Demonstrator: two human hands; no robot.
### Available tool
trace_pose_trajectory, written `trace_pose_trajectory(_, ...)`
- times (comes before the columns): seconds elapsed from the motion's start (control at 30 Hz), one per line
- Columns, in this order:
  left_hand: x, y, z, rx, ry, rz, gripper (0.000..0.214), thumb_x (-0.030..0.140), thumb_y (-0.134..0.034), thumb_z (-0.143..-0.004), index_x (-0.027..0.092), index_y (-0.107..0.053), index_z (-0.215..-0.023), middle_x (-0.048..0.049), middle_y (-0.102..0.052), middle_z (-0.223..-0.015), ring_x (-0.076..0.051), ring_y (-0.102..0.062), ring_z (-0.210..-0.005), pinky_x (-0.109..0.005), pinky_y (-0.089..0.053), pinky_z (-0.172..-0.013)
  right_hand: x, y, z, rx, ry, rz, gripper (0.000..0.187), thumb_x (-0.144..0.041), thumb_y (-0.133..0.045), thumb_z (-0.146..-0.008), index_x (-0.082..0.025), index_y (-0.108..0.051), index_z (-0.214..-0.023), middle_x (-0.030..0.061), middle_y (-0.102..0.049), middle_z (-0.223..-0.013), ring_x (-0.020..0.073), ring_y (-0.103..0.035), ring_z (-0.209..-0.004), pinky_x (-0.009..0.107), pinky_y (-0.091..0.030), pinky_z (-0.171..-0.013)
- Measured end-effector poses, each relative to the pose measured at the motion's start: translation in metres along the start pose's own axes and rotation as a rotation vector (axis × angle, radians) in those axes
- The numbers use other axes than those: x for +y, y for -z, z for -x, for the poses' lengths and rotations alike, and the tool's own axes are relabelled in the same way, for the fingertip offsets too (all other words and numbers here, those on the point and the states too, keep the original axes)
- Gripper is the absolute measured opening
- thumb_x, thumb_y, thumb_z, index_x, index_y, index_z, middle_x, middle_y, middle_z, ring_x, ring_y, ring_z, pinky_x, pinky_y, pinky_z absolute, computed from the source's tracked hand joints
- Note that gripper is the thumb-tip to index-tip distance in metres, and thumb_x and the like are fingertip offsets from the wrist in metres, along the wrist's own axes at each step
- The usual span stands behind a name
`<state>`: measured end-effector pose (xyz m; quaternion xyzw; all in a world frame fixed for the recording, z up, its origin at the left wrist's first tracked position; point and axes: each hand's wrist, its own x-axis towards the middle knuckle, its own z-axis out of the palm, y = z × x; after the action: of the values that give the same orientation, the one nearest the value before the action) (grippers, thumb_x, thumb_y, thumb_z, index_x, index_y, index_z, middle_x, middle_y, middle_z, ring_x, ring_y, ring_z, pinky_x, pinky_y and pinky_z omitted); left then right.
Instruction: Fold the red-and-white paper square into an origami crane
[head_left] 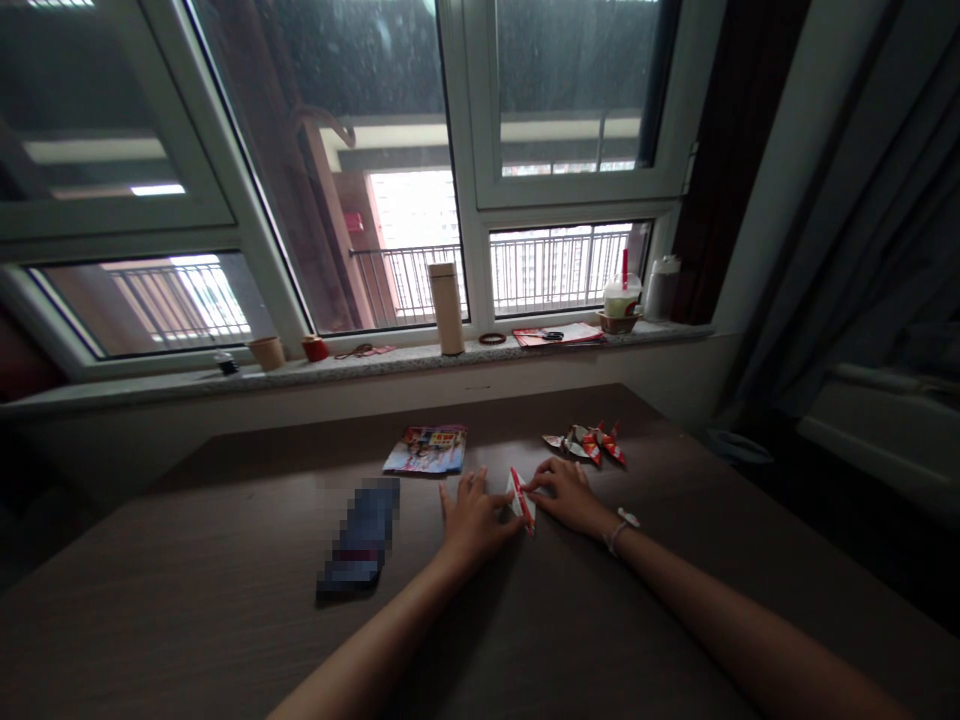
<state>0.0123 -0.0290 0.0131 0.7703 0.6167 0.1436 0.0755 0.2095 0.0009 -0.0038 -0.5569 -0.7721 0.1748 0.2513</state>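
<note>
A small folded paper piece [520, 497], white with red, stands on the dark wooden table [225, 600] between my two hands. My left hand [472, 520] lies on the table with its fingers spread and its thumb side touching the paper. My right hand [568, 495] pinches the paper's right edge with its fingertips; a bracelet sits on that wrist. Just behind my right hand lie a few finished folded paper figures [589, 442] in red and white.
A stack of colourful printed sheets [426, 449] lies behind my left hand, and a dark flat object [361, 541] to its left. The windowsill holds a tall beige flask [447, 308], cups, a drink with a red straw [622, 296] and papers.
</note>
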Motion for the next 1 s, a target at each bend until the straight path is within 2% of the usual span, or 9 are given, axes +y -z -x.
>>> trace_pose_trajectory(0.13,0.0000,0.0024,-0.0008,-0.032,0.000,-0.005,0.052,0.068,-0.064,-0.071,0.043,-0.068,-0.117,-0.0055,-0.038,-0.155,-0.042,-0.025,-0.144,-0.072,-0.004,-0.111,0.0005,-0.0004,-0.0005,0.001,0.012,-0.007,0.023,-0.042,-0.058,-0.088,-0.030,-0.074,-0.100,0.0041,-0.057,-0.118,0.0246,-0.046,-0.122,0.049,-0.021,-0.113)
trace_pose_trajectory(0.37,-0.0031,0.0022,0.0010,-0.064,-0.014,0.017,0.064,0.072,-0.064,-0.066,0.041,-0.066,-0.122,-0.0064,-0.035,-0.157,-0.041,-0.027,-0.144,-0.069,-0.002,-0.114,0.0012,-0.0009,-0.0004,-0.006,0.006,-0.011,0.025,-0.044,-0.057,-0.088,-0.031,-0.074,-0.101,0.0047,-0.057,-0.118,0.0262,-0.046,-0.122,0.055,-0.015,-0.115)
trace_pose_trajectory(0.63,-0.0078,-0.0041,0.0001,-0.008,-0.046,0.057,0.049,0.060,-0.063,-0.078,0.042,-0.063,-0.124,-0.0059,-0.043,-0.151,-0.034,-0.032,-0.141,-0.067,-0.003,-0.115,0.0020,-0.0012,0.0000,-0.001,0.015,-0.007,0.023,-0.040,-0.057,-0.089,-0.032,-0.073,-0.103,0.0050,-0.056,-0.118,0.0265,-0.046,-0.122,0.057,-0.013,-0.115)
trace_pose_trajectory(0.83,-0.0073,-0.0057,-0.0037,0.017,0.035,0.081,0.040,0.047,-0.060,-0.085,0.035,-0.064,-0.122,-0.0074,-0.047,-0.147,-0.033,-0.035,-0.139,-0.068,-0.012,-0.114,0.0012,-0.0001,0.0022,0.002,0.033,-0.003,0.031,-0.040,-0.057,-0.088,-0.034,-0.066,-0.116,0.0049,-0.057,-0.121,0.0253,-0.046,-0.124,0.055,-0.015,-0.115)
trace_pose_trajectory(1.0,-0.0043,-0.0028,-0.0046,0.060,0.025,0.104,0.025,0.038,-0.062,-0.085,0.034,-0.070,-0.108,-0.0064,-0.051,-0.141,-0.030,-0.038,-0.136,-0.066,-0.016,-0.114,0.0012,0.0011,0.0038,-0.005,0.121,-0.054,0.019,-0.034,-0.056,-0.088,-0.030,-0.069,-0.100,0.0021,-0.058,-0.133,0.0265,-0.041,-0.132,0.058,-0.013,-0.115)
